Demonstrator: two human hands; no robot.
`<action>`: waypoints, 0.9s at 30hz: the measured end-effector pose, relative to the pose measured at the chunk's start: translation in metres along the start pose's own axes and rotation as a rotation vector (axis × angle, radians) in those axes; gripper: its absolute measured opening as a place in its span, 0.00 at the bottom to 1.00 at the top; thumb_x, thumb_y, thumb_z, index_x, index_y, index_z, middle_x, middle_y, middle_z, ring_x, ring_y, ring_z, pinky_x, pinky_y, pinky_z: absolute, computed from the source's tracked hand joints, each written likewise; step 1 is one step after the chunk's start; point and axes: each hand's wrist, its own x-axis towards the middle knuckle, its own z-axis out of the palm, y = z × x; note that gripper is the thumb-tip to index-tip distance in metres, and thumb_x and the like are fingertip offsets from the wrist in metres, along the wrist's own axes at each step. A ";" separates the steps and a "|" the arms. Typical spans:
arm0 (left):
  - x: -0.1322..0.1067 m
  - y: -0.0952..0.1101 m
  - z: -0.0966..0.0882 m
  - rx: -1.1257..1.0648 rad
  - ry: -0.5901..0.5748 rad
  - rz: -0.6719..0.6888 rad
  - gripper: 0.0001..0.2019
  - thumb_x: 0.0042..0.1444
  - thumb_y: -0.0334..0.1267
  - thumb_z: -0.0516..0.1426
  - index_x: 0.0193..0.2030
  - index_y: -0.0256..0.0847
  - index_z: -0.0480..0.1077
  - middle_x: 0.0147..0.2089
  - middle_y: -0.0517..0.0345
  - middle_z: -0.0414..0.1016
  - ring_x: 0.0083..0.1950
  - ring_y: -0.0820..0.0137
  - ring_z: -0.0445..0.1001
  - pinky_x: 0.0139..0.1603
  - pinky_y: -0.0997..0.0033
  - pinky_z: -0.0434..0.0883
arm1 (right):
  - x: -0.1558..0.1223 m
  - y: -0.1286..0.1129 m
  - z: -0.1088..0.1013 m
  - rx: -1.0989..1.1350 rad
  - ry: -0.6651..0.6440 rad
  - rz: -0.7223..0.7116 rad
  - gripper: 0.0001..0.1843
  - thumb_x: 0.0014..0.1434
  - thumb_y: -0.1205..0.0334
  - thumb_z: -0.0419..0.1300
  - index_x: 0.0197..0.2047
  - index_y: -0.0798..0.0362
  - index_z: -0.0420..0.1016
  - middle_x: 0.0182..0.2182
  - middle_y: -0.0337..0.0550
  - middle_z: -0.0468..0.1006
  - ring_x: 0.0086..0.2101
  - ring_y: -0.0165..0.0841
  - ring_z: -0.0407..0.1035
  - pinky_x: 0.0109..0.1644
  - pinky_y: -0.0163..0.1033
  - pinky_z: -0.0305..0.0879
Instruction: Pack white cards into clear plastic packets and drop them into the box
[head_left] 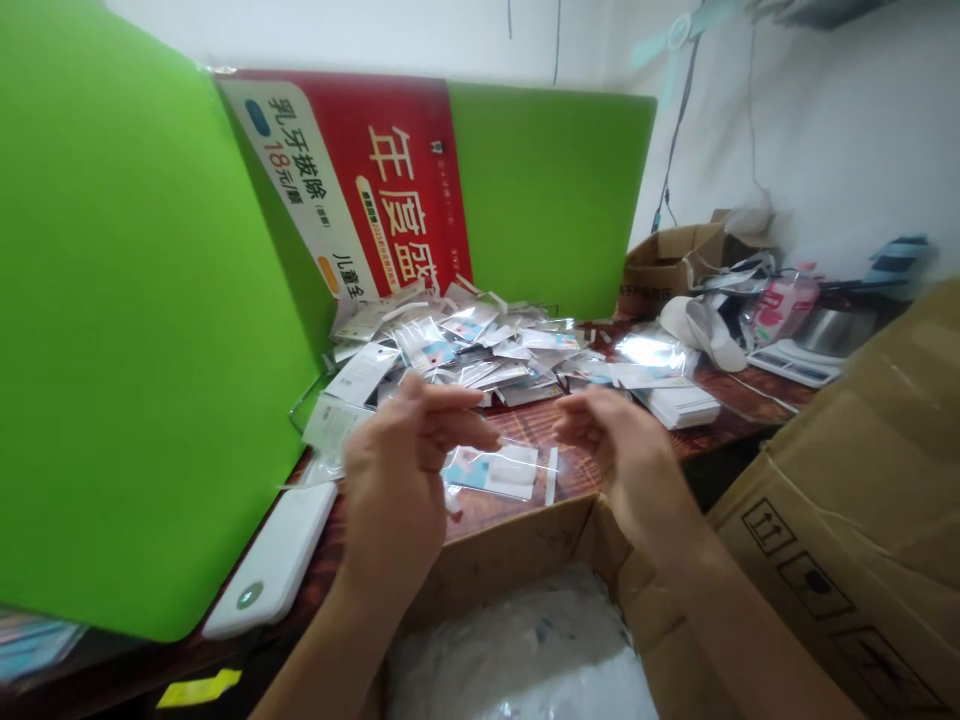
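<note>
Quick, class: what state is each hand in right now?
Left hand: open, fingers loosely bent, nothing visibly held.
Right hand: open, fingers loosely curled and blurred, nothing visibly held.

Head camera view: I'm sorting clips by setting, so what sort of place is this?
Probably a small packing workspace: a heap of flat, clear-wrapped packets lies on a brown table, an open cardboard box is at its near edge, and a large carton with printed handling symbols stands at the right.

Glare whitens the plastic (654, 350) and edges blur
</note>
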 end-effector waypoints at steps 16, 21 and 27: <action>0.017 -0.115 -0.002 1.100 -0.734 0.071 0.13 0.62 0.35 0.47 0.46 0.38 0.70 0.46 0.48 0.77 0.48 0.61 0.74 0.48 0.64 0.69 | 0.018 0.082 -0.022 -1.049 -0.376 0.070 0.17 0.60 0.58 0.55 0.49 0.54 0.74 0.46 0.54 0.78 0.47 0.44 0.72 0.50 0.45 0.64; 0.012 -0.124 -0.008 1.129 -0.827 0.091 0.13 0.56 0.31 0.52 0.48 0.38 0.69 0.50 0.46 0.75 0.53 0.60 0.72 0.54 0.62 0.68 | 0.022 0.078 -0.019 -0.938 -0.340 0.143 0.15 0.59 0.57 0.53 0.41 0.56 0.77 0.40 0.53 0.81 0.43 0.43 0.74 0.47 0.44 0.66; 0.012 -0.123 -0.011 1.184 -0.815 0.208 0.32 0.49 0.38 0.60 0.61 0.35 0.60 0.63 0.37 0.63 0.64 0.50 0.62 0.62 0.51 0.62 | 0.025 0.072 -0.020 -0.671 -0.208 0.083 0.17 0.59 0.51 0.53 0.36 0.54 0.78 0.38 0.48 0.81 0.43 0.42 0.74 0.50 0.45 0.67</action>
